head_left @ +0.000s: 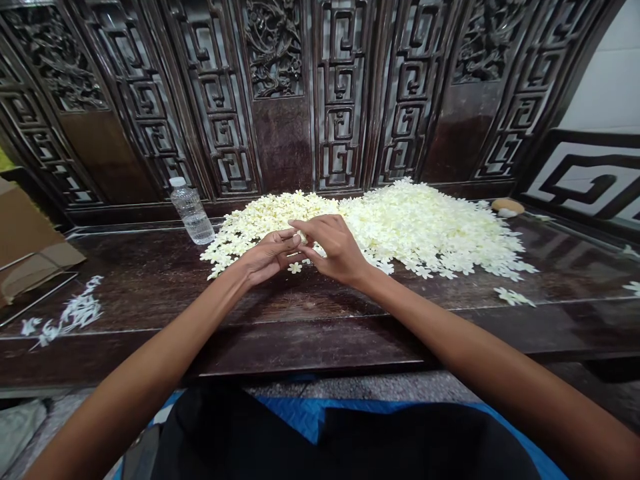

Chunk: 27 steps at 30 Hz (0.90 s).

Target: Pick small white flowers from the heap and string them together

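A big heap of small cream-white fabric flowers [415, 227] covers the back of a dark wooden bench [150, 280]. My left hand [267, 257] and my right hand [333, 248] meet in front of the heap's left part. Both pinch a small white flower piece [301, 237] between their fingertips. One loose flower [295, 268] lies on the wood just below my hands.
A clear plastic water bottle [192, 210] stands at the left of the heap. A cardboard box [30, 247] and white scraps [70, 315] lie at the far left. Loose flowers [514, 297] lie at the right. A carved wooden backrest [300, 93] rises behind.
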{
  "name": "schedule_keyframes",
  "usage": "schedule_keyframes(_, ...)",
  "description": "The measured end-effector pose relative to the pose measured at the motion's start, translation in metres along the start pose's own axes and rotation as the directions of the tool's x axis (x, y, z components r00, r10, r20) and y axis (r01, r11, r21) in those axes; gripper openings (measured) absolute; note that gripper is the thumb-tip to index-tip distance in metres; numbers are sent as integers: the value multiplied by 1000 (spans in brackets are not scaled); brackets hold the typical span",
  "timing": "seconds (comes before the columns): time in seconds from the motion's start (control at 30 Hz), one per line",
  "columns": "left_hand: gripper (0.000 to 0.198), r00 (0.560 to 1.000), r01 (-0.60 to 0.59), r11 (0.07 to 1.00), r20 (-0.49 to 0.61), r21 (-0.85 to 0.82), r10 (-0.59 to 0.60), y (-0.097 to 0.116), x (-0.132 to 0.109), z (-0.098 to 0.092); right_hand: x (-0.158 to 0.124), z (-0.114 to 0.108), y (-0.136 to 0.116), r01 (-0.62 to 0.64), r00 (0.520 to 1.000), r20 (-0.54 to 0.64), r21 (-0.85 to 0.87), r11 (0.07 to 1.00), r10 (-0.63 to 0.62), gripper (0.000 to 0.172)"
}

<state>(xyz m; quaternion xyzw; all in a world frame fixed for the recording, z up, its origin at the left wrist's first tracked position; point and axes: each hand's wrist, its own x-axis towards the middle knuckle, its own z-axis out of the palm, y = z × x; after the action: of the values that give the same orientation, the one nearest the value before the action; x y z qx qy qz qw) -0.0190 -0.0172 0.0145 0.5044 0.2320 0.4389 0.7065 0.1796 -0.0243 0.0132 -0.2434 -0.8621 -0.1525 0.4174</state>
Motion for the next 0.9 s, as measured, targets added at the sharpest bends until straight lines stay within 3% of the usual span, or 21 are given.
schedule_keyframes(0.13,28,999,20,1000,36,15,-20,1,-1,3,0,-1,0,-8,999,46,33,999,7,56)
schedule_keyframes(0.53,27,999,33,999,-1,-1,-33,3,-1,-3,2,-4,2,31,999,41,-28,999,-30,42)
schedule_keyframes(0.9,31,999,43,999,3,-9,-43,-2,0,2,-1,3,2,12,997,80,-51,999,-8,52)
